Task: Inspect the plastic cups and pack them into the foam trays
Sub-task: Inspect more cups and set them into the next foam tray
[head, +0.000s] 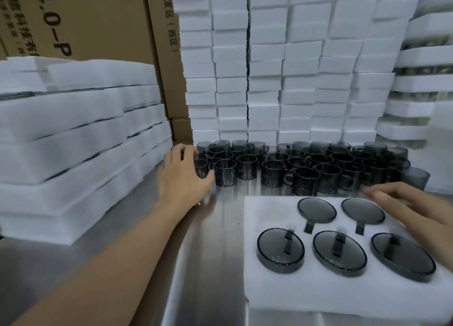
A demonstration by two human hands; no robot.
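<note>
— Closest to us is a bare left arm [110, 264], reaching out over the shiny metal table [215, 264]. What is beside it?
— On the far left is a stack of foam trays [61, 154], with brown boxes [98, 19] behind it.
— What is the left hand [182, 176] doing?
— Its fingers and thumb curl round the end cup [201, 168]. That one is at the left edge of the big bunch of grey cups [326, 168]. It stands straight up with its mouth on top. It is blurry there, so I cannot say how tight the hold is.
— Where does that cup need to go?
— Into the open foam tray [269, 289]. It lies to the right of that hand and closer to us. Five packed cups [280, 249] sit in its round holes.
— Is a hole free?
— Maybe at the far right corner, but the right hand [411, 208] covers that spot. It lies flat with straight fingers and holds nothing.
— Which hand is nearer?
— Left is on the cup and right is on the tray. I think the cup must go right and back toward us.
</note>
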